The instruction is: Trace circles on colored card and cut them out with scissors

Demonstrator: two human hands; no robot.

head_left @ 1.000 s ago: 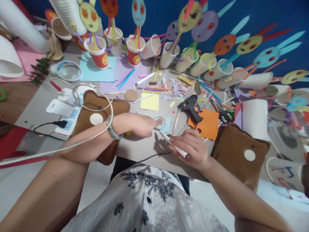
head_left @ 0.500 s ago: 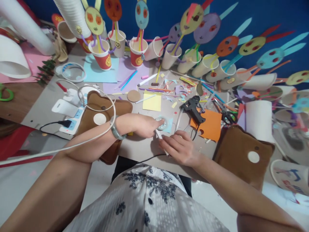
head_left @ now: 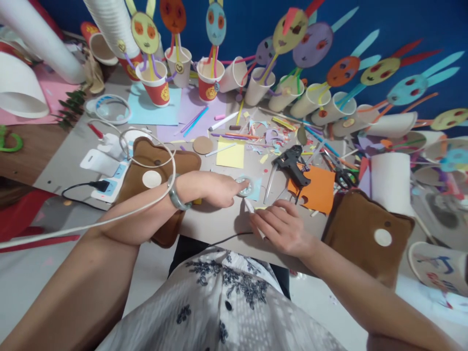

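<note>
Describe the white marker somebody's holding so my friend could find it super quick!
Start at the near side of the grey table and find the right hand. The white marker pokes out of its grip, partly hidden. A similar white pen lies loose beyond the yellow paper, but this one is held.

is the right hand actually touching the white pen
Touching: the head view shows the right hand gripping the white pen, one end sticking out toward the left hand.
</note>
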